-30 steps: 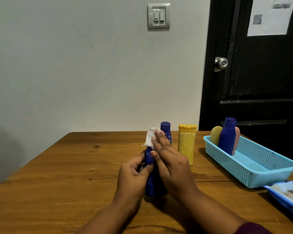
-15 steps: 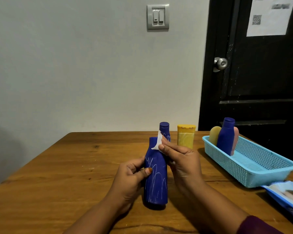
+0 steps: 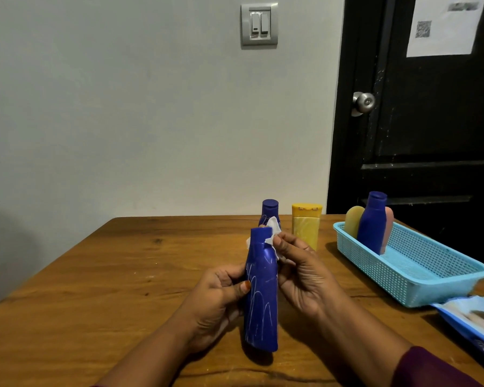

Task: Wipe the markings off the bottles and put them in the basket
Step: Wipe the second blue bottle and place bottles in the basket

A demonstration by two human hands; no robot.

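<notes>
Near the front middle of the wooden bench (image 3: 95, 289), in the head view, a marked blue bottle (image 3: 261, 297) stands upright with its cap up and white scribbles looping over its body; whether its base rests on the wood or hangs just above it cannot be told. The left hand (image 3: 215, 303) grips the bottle's left side, thumb laid across the front and fingers curled behind. The right hand (image 3: 305, 280) pinches a white wipe (image 3: 273, 233) against the bottle's neck and shoulder, the tissue bunched between thumb and fingers. Directly behind the held bottle, partly hidden by its cap and the wipe, stands a second blue bottle (image 3: 270, 212), and just to its right a yellow bottle (image 3: 306, 227), both upright on the bench. Further right lies a light-blue mesh basket (image 3: 430, 277); at its far end lean an olive-yellow bottle (image 3: 353, 220), a blue bottle in the basket (image 3: 372, 224) and a pink bottle (image 3: 389, 227), close together. A pack of wipes (image 3: 472, 322) lies just beside the basket's near corner. Beyond the bench, a light switch (image 3: 259, 25) sits on the pale wall, and a black door (image 3: 417, 121) carries a round metal knob (image 3: 363, 103) and a paper sheet (image 3: 444, 23) with a QR code.
</notes>
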